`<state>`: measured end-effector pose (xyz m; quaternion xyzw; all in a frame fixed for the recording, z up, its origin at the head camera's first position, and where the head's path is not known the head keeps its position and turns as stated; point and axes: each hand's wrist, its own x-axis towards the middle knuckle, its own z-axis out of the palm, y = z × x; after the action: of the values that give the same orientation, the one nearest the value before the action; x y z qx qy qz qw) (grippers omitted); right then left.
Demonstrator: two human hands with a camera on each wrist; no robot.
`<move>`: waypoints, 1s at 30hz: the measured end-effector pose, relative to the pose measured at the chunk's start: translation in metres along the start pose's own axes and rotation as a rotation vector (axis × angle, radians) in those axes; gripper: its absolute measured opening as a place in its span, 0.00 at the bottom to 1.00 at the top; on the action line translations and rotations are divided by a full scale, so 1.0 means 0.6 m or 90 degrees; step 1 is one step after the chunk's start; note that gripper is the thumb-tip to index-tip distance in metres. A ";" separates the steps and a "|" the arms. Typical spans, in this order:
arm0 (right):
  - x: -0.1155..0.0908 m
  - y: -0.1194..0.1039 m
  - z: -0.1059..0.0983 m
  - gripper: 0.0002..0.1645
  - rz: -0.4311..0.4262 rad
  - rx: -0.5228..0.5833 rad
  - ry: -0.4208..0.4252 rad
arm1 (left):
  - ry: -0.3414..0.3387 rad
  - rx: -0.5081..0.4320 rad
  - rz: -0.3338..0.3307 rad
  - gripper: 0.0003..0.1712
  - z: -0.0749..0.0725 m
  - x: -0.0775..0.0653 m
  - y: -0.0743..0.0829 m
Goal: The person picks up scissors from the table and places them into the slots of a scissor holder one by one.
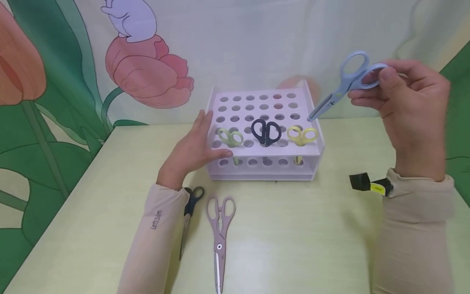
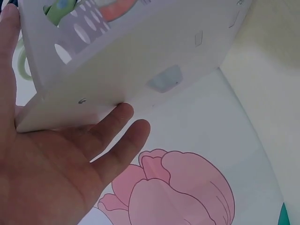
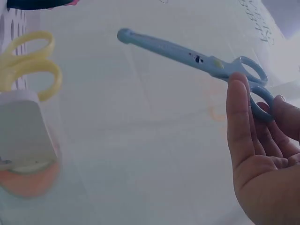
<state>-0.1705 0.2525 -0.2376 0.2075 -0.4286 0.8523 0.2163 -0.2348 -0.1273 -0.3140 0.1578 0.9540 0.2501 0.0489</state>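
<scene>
My right hand (image 1: 415,98) is raised to the right of a white rack (image 1: 264,151) full of round holes. Its thumb and fingers pinch a handle loop of light blue scissors (image 1: 345,87), whose blades slant down left toward the rack's upper right corner. My left hand (image 1: 191,147) holds the rack's left side panel (image 2: 140,70), thumb over the front edge and fingers along the outside. Green scissors (image 1: 230,138), black scissors (image 1: 266,132) and yellow scissors (image 1: 302,135) stand handles up in the rack's front holes.
On the table (image 1: 293,237) in front of the rack lie pink scissors (image 1: 219,237) and dark-handled scissors (image 1: 189,212), partly under my left forearm. A curtain (image 1: 238,41) with flower prints hangs behind the rack. A black strap (image 1: 371,183) sits at my right wrist.
</scene>
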 end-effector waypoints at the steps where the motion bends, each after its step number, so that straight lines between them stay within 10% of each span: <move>1: 0.002 0.005 0.002 0.13 -0.006 -0.013 0.000 | 0.001 0.001 -0.003 0.73 0.001 -0.001 -0.001; 19: 0.018 0.084 -0.016 0.14 0.128 -0.264 0.000 | -0.004 0.020 0.007 0.68 0.002 -0.003 -0.003; 30: 0.013 0.090 -0.018 0.14 0.135 -0.272 0.015 | -0.011 0.025 -0.001 0.67 0.005 0.000 0.000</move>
<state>-0.2081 0.2337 -0.2737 0.1012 -0.6162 0.7624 0.1699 -0.2342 -0.1258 -0.3168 0.1600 0.9584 0.2301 0.0540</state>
